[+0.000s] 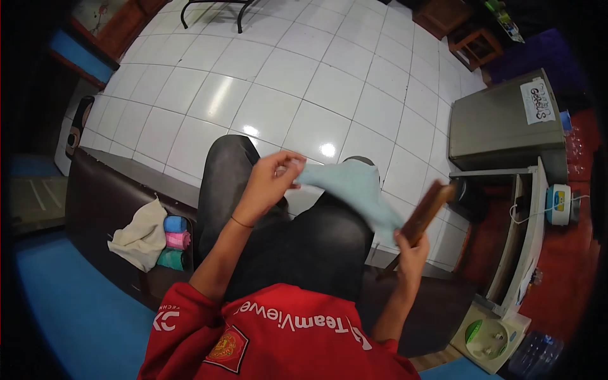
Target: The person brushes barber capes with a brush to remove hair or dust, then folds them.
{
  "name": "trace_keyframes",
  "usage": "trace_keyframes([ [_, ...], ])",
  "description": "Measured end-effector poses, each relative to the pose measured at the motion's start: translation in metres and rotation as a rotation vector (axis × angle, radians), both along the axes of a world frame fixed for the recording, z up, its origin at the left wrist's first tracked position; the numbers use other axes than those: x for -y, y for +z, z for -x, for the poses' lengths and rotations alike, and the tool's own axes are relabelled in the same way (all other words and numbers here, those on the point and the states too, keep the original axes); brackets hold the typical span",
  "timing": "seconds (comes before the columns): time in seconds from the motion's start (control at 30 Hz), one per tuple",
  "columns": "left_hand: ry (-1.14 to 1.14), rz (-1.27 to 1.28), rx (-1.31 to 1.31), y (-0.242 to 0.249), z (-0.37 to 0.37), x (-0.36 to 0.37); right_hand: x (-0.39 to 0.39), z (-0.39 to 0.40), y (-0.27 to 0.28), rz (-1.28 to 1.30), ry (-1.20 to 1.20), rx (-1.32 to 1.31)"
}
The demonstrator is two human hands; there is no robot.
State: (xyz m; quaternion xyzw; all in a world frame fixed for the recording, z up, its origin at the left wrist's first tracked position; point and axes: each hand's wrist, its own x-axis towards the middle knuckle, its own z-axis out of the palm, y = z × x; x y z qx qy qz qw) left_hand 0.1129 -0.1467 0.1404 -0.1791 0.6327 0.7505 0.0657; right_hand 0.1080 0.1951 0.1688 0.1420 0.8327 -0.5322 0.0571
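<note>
aqua cloth (348, 185) slants from pinching left hand (273, 177) to right hand (411, 249) gripping brown object (427, 214), lengthwise pointing forward-right.

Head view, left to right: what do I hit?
Beige cloth → pink roll → left hand → pale blue cloth → right hand → paper sign.

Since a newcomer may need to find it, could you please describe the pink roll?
On the dark brown bench, at the person's left, lies a cream cloth. Beside it, nearer the legs, is a short row of rolls. The pink roll is the middle one, between a blue roll and a teal roll.
</note>
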Motion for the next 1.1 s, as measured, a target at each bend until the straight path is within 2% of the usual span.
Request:
trace_keyframes([
  [0.07, 0.175, -0.071, -0.194, 0.032, 0.016, -0.008, -0.002, 0.014, 0.024, 0.120, -0.111, -0.173],
  [0.13, 0.183, -0.113, -0.289, 0.065, 0.022, -0.010, -0.007, 0.017, 0.051, 0.206, -0.181, -0.329],
  [0.2, 0.197, -0.161, -0.371, 0.088, 0.017, -0.011, -0.044, 0.008, 0.058, 0.320, -0.154, -0.373],
  [0.27, 0.089, -0.058, -0.410, 0.098, 0.001, -0.013, -0.051, -0.010, 0.078, 0.245, -0.152, -0.388],
  [0.33, 0.065, -0.062, -0.391, 0.086, -0.020, -0.022, -0.067, -0.034, 0.074, 0.178, -0.186, -0.358],
  [0.43, -0.132, 0.068, -0.202, 0.057, -0.053, -0.036, -0.085, -0.071, 0.063, 0.003, -0.166, -0.031],
  [0.47, -0.193, 0.114, -0.138, 0.043, -0.065, -0.040, -0.097, -0.081, 0.051, 0.030, -0.071, 0.071],
  [0.53, -0.288, 0.206, -0.042, 0.015, -0.086, -0.044, -0.102, -0.097, 0.030, -0.113, 0.059, 0.228],
  [0.6, -0.329, 0.271, 0.004, -0.002, -0.095, -0.045, -0.085, -0.109, 0.018, -0.635, 0.155, 0.113],
  [0.67, -0.304, 0.207, 0.058, 0.008, -0.087, -0.044, -0.065, -0.106, 0.016, -0.657, 0.142, 0.117],
  [0.73, -0.274, 0.154, 0.097, 0.011, -0.084, -0.043, -0.032, -0.088, 0.031, -0.532, 0.122, 0.222],
  [0.77, -0.286, 0.162, 0.089, 0.007, -0.086, -0.043, -0.028, -0.084, 0.026, -0.495, 0.228, 0.076],
  [0.8, -0.298, 0.168, 0.079, 0.004, -0.086, -0.044, -0.024, -0.075, 0.027, -0.491, 0.224, 0.070],
  [0.87, -0.279, 0.129, 0.085, -0.002, -0.089, -0.042, -0.013, -0.054, 0.034, -0.238, 0.628, 0.091],
  [0.9, -0.257, 0.087, 0.097, -0.004, -0.091, -0.041, -0.005, -0.045, 0.037, -0.234, 0.634, 0.088],
  [0.97, -0.233, 0.059, 0.116, -0.006, -0.093, -0.038, 0.015, -0.030, 0.040, -0.475, 1.132, 0.156],
  [1.07, -0.231, -0.001, 0.126, -0.002, -0.092, -0.037, 0.014, 0.000, 0.005, -0.401, 1.052, 0.043],
  [1.1, -0.254, -0.031, 0.127, 0.000, -0.091, -0.037, 0.015, 0.015, 0.000, -0.503, 1.011, 0.007],
])
